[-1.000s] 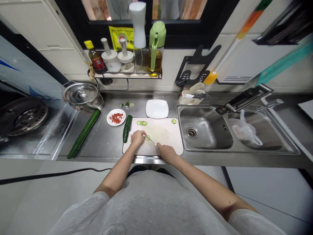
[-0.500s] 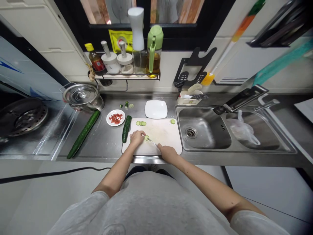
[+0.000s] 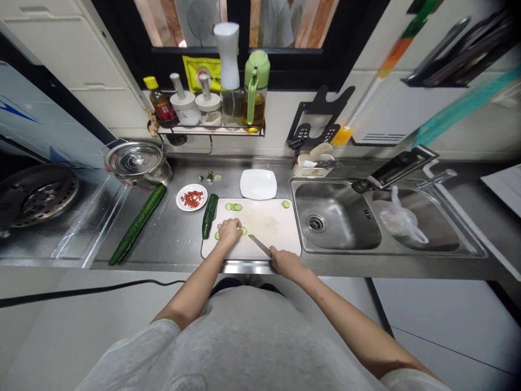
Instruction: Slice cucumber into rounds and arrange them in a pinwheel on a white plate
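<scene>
On the white cutting board (image 3: pixel 273 221), my left hand (image 3: pixel 229 232) is bent over with its fingertips closed on a pale green cucumber slice (image 3: pixel 243 231). Another slice (image 3: pixel 217 236) peeks out at the left of that hand. My right hand (image 3: pixel 287 264) grips the handle of a small knife (image 3: pixel 259 245), whose blade points up and left, its tip just apart from the slice under my fingers. A short row of cucumber slices (image 3: pixel 233 207) lies at the board's upper left, and a few more slices (image 3: pixel 285 204) at its upper right corner. A cut cucumber piece (image 3: pixel 210 216) rests along the left edge.
Left of the board are a plate (image 3: pixel 179 204) of chopped red pieces, a whole cucumber (image 3: pixel 137 224) and a lidded steel pot (image 3: pixel 138 163). Behind it stands a white dish (image 3: pixel 258 183). A double sink (image 3: pixel 337 251) is at the right; a condiment rack (image 3: pixel 240 132) hangs above.
The knife has drawn back to the right, away from the slice, and its blade now shows more of its flat side. My left hand stays over the slices. The view has shifted slightly.
</scene>
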`<state>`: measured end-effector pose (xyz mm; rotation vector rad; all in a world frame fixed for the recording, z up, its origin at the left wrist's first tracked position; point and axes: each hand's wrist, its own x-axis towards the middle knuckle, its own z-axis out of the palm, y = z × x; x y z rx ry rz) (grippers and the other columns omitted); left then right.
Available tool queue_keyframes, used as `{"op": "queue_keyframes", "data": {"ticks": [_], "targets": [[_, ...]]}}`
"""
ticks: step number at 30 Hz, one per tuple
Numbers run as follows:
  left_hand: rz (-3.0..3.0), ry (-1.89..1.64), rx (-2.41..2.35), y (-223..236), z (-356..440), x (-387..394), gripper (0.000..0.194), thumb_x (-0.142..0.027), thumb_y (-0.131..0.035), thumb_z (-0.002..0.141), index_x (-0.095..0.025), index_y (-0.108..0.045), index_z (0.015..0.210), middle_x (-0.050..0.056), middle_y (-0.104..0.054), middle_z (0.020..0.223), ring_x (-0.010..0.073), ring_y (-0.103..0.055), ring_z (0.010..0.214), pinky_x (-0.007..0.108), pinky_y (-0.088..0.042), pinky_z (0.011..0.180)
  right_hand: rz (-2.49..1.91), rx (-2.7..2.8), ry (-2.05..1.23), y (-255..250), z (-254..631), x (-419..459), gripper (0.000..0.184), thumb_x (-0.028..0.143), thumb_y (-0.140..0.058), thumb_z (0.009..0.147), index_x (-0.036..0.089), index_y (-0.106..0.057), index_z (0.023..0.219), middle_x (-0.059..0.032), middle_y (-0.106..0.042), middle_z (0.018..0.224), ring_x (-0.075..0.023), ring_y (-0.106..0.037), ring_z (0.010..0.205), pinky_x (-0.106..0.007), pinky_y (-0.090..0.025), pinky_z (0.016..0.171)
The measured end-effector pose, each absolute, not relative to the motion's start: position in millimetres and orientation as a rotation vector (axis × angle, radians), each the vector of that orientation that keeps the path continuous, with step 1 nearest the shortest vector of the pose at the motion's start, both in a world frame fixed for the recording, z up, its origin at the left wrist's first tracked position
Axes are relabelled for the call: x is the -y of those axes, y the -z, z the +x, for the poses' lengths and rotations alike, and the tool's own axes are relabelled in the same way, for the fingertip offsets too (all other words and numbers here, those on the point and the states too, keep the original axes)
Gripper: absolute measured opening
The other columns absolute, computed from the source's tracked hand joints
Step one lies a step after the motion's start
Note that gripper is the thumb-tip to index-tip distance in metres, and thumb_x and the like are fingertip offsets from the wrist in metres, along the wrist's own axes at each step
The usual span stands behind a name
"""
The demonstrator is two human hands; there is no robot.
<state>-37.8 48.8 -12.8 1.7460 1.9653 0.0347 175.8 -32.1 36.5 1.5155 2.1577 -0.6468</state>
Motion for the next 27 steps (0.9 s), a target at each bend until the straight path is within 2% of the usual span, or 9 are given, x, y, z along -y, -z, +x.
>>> {"op": "queue_keyframes", "data": {"ticks": [5, 11, 16, 27], "targets": [[1.680, -0.093, -1.962, 5.8, -33.6, -44.4, 0.014, -0.019, -0.052, 0.078, -0.025, -0.062, 0.086, 0.001, -0.070, 0.089, 0.0208, -0.060, 0.092, 0.037, -0.032, 0.088, 1.652, -2.137, 0.670, -40.9, 185.3, 23.3, 0.022, 0.026, -0.034, 0.093, 0.019, -0.045, 0.111, -0.0112, -0.067, 0.094, -0.0219, -0.063, 0.085, -0.026, -0.031, 0.060], [1.581, -0.205, -1.983, -4.8, -47.7, -22.7, 0.011, -0.027, -0.055, 0.081, -0.026, -0.062, 0.089, -0.001, -0.071, 0.092, 0.0182, -0.061, 0.091, 0.033, -0.033, 0.086, 1.762, -2.105, 0.657, -36.6, 193.5, 15.3, 0.022, 0.028, -0.034, 0.095, 0.018, -0.043, 0.112, -0.0116, -0.067, 0.095, -0.0215, -0.062, 0.085, -0.026, -0.029, 0.061], [1.466, -0.266, -2.086, -8.2, -81.8, -1.4, 0.011, -0.026, -0.054, 0.082, -0.028, -0.061, 0.090, -0.003, -0.071, 0.090, 0.0161, -0.062, 0.089, 0.030, -0.034, 0.084, 1.743, -2.098, 0.665, -30.6, 192.0, 14.7, 0.021, 0.026, -0.034, 0.094, 0.019, -0.045, 0.111, -0.0119, -0.067, 0.095, -0.0220, -0.062, 0.086, -0.027, -0.030, 0.062], [1.425, -0.225, -2.243, -0.5, -101.6, 1.7, 0.013, -0.028, -0.052, 0.085, -0.028, -0.062, 0.091, 0.000, -0.071, 0.091, 0.0198, -0.061, 0.089, 0.035, -0.033, 0.085, 1.739, -2.069, 0.628, -24.5, 190.1, 13.3, 0.022, 0.027, -0.033, 0.095, 0.019, -0.046, 0.111, -0.0114, -0.067, 0.097, -0.0216, -0.063, 0.087, -0.026, -0.033, 0.064]]}}
